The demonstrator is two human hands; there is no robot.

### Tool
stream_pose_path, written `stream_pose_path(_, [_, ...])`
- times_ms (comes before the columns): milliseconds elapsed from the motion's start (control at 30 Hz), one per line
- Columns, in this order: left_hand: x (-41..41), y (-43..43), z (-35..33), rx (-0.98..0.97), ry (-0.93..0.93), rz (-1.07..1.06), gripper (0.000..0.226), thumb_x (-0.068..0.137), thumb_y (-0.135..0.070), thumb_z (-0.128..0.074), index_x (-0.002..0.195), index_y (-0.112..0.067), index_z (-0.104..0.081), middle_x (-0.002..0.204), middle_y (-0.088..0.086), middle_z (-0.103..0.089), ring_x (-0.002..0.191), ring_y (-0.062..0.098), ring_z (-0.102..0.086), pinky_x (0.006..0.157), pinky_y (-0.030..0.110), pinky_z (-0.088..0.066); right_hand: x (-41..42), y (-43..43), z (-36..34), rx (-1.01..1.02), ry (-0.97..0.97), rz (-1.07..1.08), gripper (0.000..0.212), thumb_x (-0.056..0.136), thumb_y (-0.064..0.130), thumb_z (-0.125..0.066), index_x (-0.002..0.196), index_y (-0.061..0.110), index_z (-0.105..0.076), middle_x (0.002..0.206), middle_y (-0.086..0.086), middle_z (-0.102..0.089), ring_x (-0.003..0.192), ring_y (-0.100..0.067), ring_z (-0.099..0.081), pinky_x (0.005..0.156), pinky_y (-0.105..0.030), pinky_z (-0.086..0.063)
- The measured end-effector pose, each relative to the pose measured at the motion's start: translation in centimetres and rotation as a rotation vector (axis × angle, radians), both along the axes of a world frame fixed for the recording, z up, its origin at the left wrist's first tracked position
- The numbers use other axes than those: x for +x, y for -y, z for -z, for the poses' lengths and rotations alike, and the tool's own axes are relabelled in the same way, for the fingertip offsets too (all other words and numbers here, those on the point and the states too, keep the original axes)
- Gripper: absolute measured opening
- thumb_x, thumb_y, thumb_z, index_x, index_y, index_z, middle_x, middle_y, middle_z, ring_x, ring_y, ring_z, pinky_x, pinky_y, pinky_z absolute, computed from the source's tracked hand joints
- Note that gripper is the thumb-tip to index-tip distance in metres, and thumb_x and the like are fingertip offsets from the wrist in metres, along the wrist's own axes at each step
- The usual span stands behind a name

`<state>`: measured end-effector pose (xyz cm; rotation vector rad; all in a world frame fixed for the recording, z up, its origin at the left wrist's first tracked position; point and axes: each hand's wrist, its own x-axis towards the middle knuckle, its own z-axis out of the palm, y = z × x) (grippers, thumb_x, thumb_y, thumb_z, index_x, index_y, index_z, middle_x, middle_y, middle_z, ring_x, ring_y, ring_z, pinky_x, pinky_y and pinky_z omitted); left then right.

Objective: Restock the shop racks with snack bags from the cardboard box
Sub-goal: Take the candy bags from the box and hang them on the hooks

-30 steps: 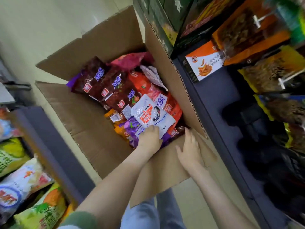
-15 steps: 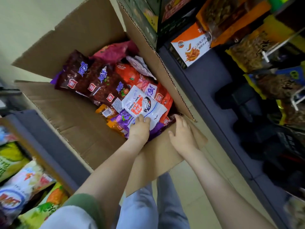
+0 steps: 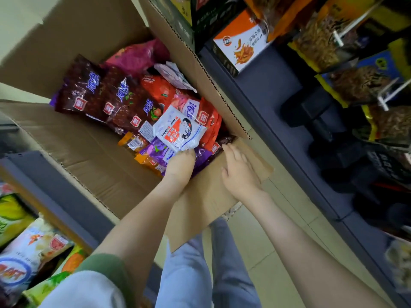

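An open cardboard box [image 3: 93, 161] stands on the floor between two racks, filled with snack bags. On top near its front lies a white bag with a red label [image 3: 178, 130]. My left hand [image 3: 180, 165] grips the near edge of that white bag, fingers curled round it. Dark maroon bags [image 3: 106, 96], an orange-red bag [image 3: 206, 127], purple bags [image 3: 155, 150] and a pink bag [image 3: 138, 54] fill the box. My right hand [image 3: 239, 172] rests flat on the box's near flap [image 3: 206, 203], fingers straight.
A dark rack [image 3: 278, 103] on the right carries hanging snack bags [image 3: 320, 43] and an orange-white carton [image 3: 242, 45]. On the left, a lower rack shelf [image 3: 51, 196] holds chip bags [image 3: 29, 252]. My legs in light jeans [image 3: 200, 270] stand on the tiled floor behind the box.
The view has drawn closer to the box. My left hand has curled tighter on the white bag's edge. My right hand stays on the flap.
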<state>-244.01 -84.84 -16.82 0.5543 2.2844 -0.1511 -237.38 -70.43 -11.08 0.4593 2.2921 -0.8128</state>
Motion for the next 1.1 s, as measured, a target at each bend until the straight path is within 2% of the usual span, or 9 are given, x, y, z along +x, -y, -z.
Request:
stream_pose_path(100, [-1.7, 0.9, -3.3, 0.195, -0.131, -0.205, 0.028, 0.092, 0.004, -0.04, 0.119, -0.003, -0.045, 0.116, 0.016, -0.053, 0.109, 0.03, -0.049, 0.085, 0.034, -0.039, -1.8, 0.7, -2.9, -0.094, -0.032, 0.046, 0.055, 0.098, 0.017, -0.043, 0.149, 0.012, -0.023, 0.156, -0.005, -0.022, 0.142, -0.021, -0.02, 0.114, -0.027, -0.014])
stream_pose_path(233, [-4.3, 1.4, -12.0, 0.528, -0.237, -0.7, 0.042, 0.087, 0.006, -0.041, 0.128, -0.005, -0.04, 0.094, 0.017, -0.06, 0.087, 0.033, -0.054, 0.066, 0.034, -0.034, -5.5, 1.7, -9.6, -0.304, -0.038, 0.184, 0.063, 0.094, 0.02, -0.055, 0.149, 0.013, -0.025, 0.151, -0.006, -0.032, 0.137, -0.02, -0.033, 0.11, -0.027, -0.025])
stream_pose_path(400, [-5.6, -1.1, -25.8, 0.879, -0.213, -0.956, 0.027, 0.091, -0.006, -0.05, 0.115, -0.016, -0.046, 0.072, -0.003, -0.055, 0.063, 0.008, -0.051, 0.056, 0.024, -0.032, -9.6, 1.6, -19.9, -0.406, -0.16, -0.039, 0.096, 0.073, 0.022, -0.067, 0.152, 0.024, -0.012, 0.155, 0.001, -0.025, 0.138, -0.014, -0.032, 0.112, -0.039, -0.033])
stream_pose_path(567, [-7.1, -3.6, -40.6, 1.282, -0.095, -0.875, 0.034, 0.08, -0.021, -0.054, 0.113, -0.028, -0.048, 0.072, -0.005, -0.059, 0.068, 0.017, -0.061, 0.062, 0.034, -0.05, -11.7, -0.7, -33.3, -0.409, -0.492, 0.069, 0.074, 0.09, 0.01, -0.053, 0.15, 0.035, -0.017, 0.154, 0.009, -0.026, 0.137, -0.007, -0.032, 0.106, -0.033, -0.039])
stream_pose_path(700, [-8.3, -5.9, -51.1, 1.458, -0.082, -0.619, 0.033, 0.083, -0.022, -0.057, 0.114, -0.027, -0.049, 0.077, 0.017, -0.061, 0.077, 0.031, -0.061, 0.074, 0.045, -0.049, -11.9, -3.2, -43.5, -0.292, -0.796, 0.128, 0.05, 0.094, 0.003, -0.044, 0.139, 0.024, -0.045, 0.127, -0.005, -0.061, 0.114, -0.022, -0.057, 0.076, -0.02, -0.04])
stream_pose_path(833, [-9.9, -8.0, -58.5, 1.553, -0.363, -0.439, 0.025, 0.09, -0.017, -0.059, 0.115, -0.018, -0.057, 0.089, -0.006, -0.059, 0.085, 0.002, -0.056, 0.08, 0.015, -0.043, -12.3, -5.4, -51.1, -0.304, -0.976, 0.264, 0.03, 0.101, 0.021, -0.041, 0.121, 0.016, -0.063, 0.107, 0.006, -0.067, 0.094, -0.012, -0.061, 0.075, -0.019, -0.044])
stream_pose_path(933, [-12.3, -9.0, -61.6, 1.526, -0.526, -0.518, 0.042, 0.087, -0.034, -0.063, 0.126, -0.025, -0.049, 0.113, -0.005, -0.05, 0.107, 0.005, -0.05, 0.091, 0.017, -0.041, -12.8, -7.1, -55.8, -0.431, -1.011, 0.479, 0.023, 0.099, 0.025, -0.048, 0.091, 0.017, -0.069, 0.086, -0.005, -0.071, 0.081, -0.025, -0.066, 0.069, -0.036, -0.051])
stream_pose_path(1033, [-14.6, -10.8, -64.8, 1.573, -0.076, -0.703, 0.044, 0.088, -0.038, -0.063, 0.123, -0.013, -0.053, 0.11, 0.003, -0.063, 0.1, 0.019, -0.063, 0.084, 0.033, -0.054, -13.9, -8.4, -59.8, -0.526, -1.051, 0.569, 0.024, 0.097, 0.021, -0.052, 0.084, 0.008, -0.069, 0.081, -0.018, -0.07, 0.077, -0.038, -0.067, 0.065, -0.047, -0.055])
stream_pose_path(1100, [-16.2, -12.2, -66.9, 1.621, 0.061, -0.663, 0.045, 0.088, -0.04, -0.063, 0.113, -0.002, -0.06, 0.101, 0.018, -0.069, 0.089, 0.032, -0.068, 0.08, 0.047, -0.056, -15.3, -9.3, -62.1, -0.546, -1.091, 0.624, 0.026, 0.093, 0.015, -0.055, 0.089, -0.01, -0.062, 0.09, -0.033, -0.063, 0.082, -0.05, -0.061, 0.067, -0.058, -0.052])
